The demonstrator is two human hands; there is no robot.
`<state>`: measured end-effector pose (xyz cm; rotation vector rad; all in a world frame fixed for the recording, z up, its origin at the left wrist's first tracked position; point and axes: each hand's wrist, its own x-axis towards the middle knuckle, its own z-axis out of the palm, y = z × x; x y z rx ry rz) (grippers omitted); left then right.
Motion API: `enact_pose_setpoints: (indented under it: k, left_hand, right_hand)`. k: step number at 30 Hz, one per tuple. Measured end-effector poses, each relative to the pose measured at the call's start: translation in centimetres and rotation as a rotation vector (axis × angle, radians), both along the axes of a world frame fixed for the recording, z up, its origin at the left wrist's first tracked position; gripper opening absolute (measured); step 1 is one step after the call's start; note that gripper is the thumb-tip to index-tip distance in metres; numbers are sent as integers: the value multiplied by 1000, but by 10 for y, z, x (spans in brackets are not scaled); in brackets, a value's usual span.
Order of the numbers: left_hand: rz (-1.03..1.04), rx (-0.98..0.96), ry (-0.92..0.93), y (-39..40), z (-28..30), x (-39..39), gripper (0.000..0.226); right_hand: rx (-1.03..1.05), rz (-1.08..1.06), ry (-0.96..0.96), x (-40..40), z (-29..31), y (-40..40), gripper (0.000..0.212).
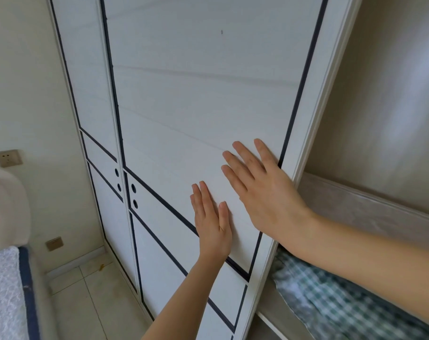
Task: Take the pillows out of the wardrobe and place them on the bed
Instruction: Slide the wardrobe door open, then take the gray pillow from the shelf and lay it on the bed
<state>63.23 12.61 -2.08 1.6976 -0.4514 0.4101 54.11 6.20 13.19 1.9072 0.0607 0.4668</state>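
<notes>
A white sliding wardrobe door (184, 99) with dark trim lines fills the middle of the view. My left hand (212, 222) lies flat on its lower panel, fingers together. My right hand (260, 187) presses flat on the door close to its right edge, fingers spread. To the right of the door the wardrobe stands partly uncovered. A green-and-white checked pillow (336, 300) lies on a shelf inside, under my right forearm. The bed (5, 293) with a white lace cover and blue border shows at the lower left.
A second white door (91, 94) stands to the left with round finger holes. A padded headboard (5, 204) and wall sockets (8, 157) sit at the left. Tiled floor (86, 298) lies between bed and wardrobe. A grey shelf board (370, 214) runs above the pillow.
</notes>
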Motion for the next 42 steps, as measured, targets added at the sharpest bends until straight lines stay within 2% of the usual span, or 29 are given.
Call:
enact_pose_setpoints:
  k: [8, 14, 22, 27, 29, 38, 42]
  left_hand:
    - [-19, 33, 12, 9, 3, 0, 65]
    - [-38, -18, -1, 18, 16, -26, 55]
    - [44, -77, -144, 3, 12, -106, 49]
    - [102, -69, -356, -23, 3, -161, 43]
    - [53, -49, -359, -38, 1, -182, 39]
    - [-115, -16, -22, -137, -22, -246, 29]
    - [-176, -45, 233, -180, -23, -262, 24]
  right_hand:
    - [121, 115, 47, -10, 6, 6, 66]
    - [469, 502, 63, -27, 5, 3, 52]
    - [944, 749, 125, -102, -14, -38, 37]
    - [1113, 685, 84, -148, -44, -92, 38]
    - [1153, 626, 37, -164, -58, -117, 38]
    - [1290, 257, -168, -234, -102, -224, 38]
    - [1331, 114, -193, -253, -117, -263, 33]
